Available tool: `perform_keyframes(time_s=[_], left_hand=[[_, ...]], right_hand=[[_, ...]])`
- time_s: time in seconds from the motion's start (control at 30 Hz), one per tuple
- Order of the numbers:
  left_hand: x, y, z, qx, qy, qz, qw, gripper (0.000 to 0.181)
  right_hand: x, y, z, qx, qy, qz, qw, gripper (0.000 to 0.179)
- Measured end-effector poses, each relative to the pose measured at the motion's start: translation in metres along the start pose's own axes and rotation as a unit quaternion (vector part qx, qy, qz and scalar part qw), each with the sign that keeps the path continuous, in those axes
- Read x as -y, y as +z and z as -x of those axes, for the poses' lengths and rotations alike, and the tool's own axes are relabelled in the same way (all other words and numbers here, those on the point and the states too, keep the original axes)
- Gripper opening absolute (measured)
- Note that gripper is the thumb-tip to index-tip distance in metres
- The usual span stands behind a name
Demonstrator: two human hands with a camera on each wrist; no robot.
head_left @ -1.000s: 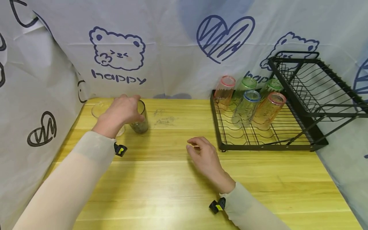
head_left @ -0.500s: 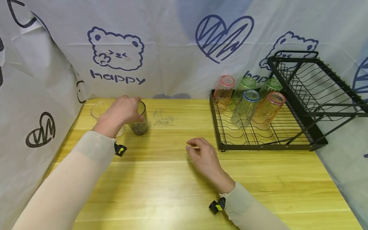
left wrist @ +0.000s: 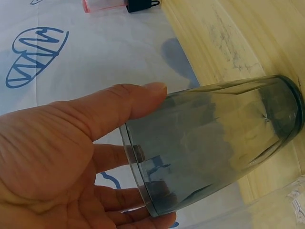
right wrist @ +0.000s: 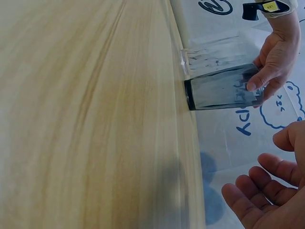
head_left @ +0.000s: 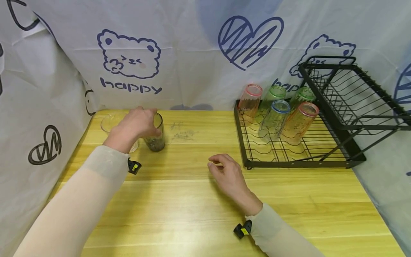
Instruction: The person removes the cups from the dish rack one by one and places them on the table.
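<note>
My left hand point(head_left: 136, 125) holds a smoky grey drinking glass point(head_left: 156, 141) near its top, from above. In the left wrist view the thumb lies on one side of the glass point(left wrist: 205, 148) and the other fingers on the opposite side. The glass stands upright, its base at the tabletop. Beside it, partly hidden by my left hand, is a clear glass point(right wrist: 214, 55). My right hand point(head_left: 228, 175) holds nothing and hovers or rests over the middle of the table, fingers loosely bent; I cannot tell if it touches the wood.
At the right stands a black wire dish rack point(head_left: 293, 165) with a raised upper tier. Several upturned glasses stand on its lower tier, among them a blue-rimmed glass point(head_left: 274, 121) and a pink glass point(head_left: 250, 101). A printed cloth point(head_left: 192, 64) hangs behind the wooden table point(head_left: 179, 214).
The grey glass and my left hand have barely shifted, with the glass's base slightly nearer to me. My right hand has stayed in place.
</note>
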State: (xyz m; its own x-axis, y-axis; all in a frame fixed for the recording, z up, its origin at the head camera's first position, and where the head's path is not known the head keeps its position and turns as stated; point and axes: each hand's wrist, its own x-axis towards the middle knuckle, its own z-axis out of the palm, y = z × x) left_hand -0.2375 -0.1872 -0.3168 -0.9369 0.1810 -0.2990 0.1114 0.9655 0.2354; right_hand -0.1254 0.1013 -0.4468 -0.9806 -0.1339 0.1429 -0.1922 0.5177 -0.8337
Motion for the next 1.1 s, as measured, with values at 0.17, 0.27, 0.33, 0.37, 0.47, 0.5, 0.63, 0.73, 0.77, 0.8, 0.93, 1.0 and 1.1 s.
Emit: perform_keyframes(time_s=[0.17, 0.27, 0.33, 0.37, 0.47, 0.5, 0.63, 0.73, 0.77, 0.8, 0.93, 1.0, 1.1], left_hand=[[0.001, -0.002, 0.0, 0.009, -0.003, 0.011, 0.9999, 0.098], [0.001, -0.002, 0.0, 0.013, -0.006, 0.013, 0.9998, 0.098], [0.001, -0.002, 0.0, 0.014, -0.007, 0.013, 0.9998, 0.098], [0.001, -0.002, 0.0, 0.014, -0.007, 0.012, 0.9998, 0.098], [0.001, -0.002, 0.0, 0.013, -0.008, 0.012, 0.9998, 0.099], [0.0, -0.001, 0.0, 0.013, -0.009, 0.013, 0.9998, 0.099], [0.0, 0.0, -0.001, 0.013, -0.015, 0.016, 0.9997, 0.1], [-0.001, 0.0, 0.0, 0.012, -0.014, 0.014, 0.9997, 0.1], [-0.002, 0.0, 0.0, 0.011, -0.013, 0.013, 0.9998, 0.101], [-0.002, 0.0, 0.0, 0.009, -0.01, 0.011, 0.9999, 0.101], [-0.01, -0.001, 0.008, -0.029, 0.008, -0.001, 0.9995, 0.099], [-0.016, -0.001, 0.015, -0.061, 0.021, -0.006, 0.9979, 0.094], [-0.027, -0.001, 0.03, -0.105, 0.039, -0.007, 0.9937, 0.087]], right_hand=[[-0.002, 0.001, 0.0, 0.002, 0.002, -0.003, 1.0, 0.022], [-0.002, 0.0, 0.0, 0.002, 0.005, -0.004, 1.0, 0.023], [-0.002, 0.0, -0.001, 0.003, 0.007, -0.004, 1.0, 0.023], [-0.002, 0.0, -0.001, 0.003, 0.007, -0.004, 1.0, 0.023], [-0.002, -0.001, -0.001, 0.003, 0.007, -0.005, 1.0, 0.023], [-0.002, -0.002, -0.001, 0.002, 0.007, -0.004, 1.0, 0.023], [0.0, -0.006, -0.003, -0.002, 0.003, -0.004, 1.0, 0.023], [0.003, -0.011, -0.005, -0.007, 0.003, -0.003, 1.0, 0.024], [0.004, -0.013, -0.006, -0.01, 0.002, -0.002, 0.9999, 0.024], [0.005, -0.016, -0.007, -0.012, 0.0, -0.001, 0.9999, 0.024], [0.007, -0.026, -0.012, -0.021, -0.017, 0.009, 0.9996, 0.023], [0.007, -0.033, -0.015, -0.024, -0.028, 0.015, 0.9992, 0.024], [0.007, -0.046, -0.02, -0.032, -0.042, 0.03, 0.9982, 0.025]])
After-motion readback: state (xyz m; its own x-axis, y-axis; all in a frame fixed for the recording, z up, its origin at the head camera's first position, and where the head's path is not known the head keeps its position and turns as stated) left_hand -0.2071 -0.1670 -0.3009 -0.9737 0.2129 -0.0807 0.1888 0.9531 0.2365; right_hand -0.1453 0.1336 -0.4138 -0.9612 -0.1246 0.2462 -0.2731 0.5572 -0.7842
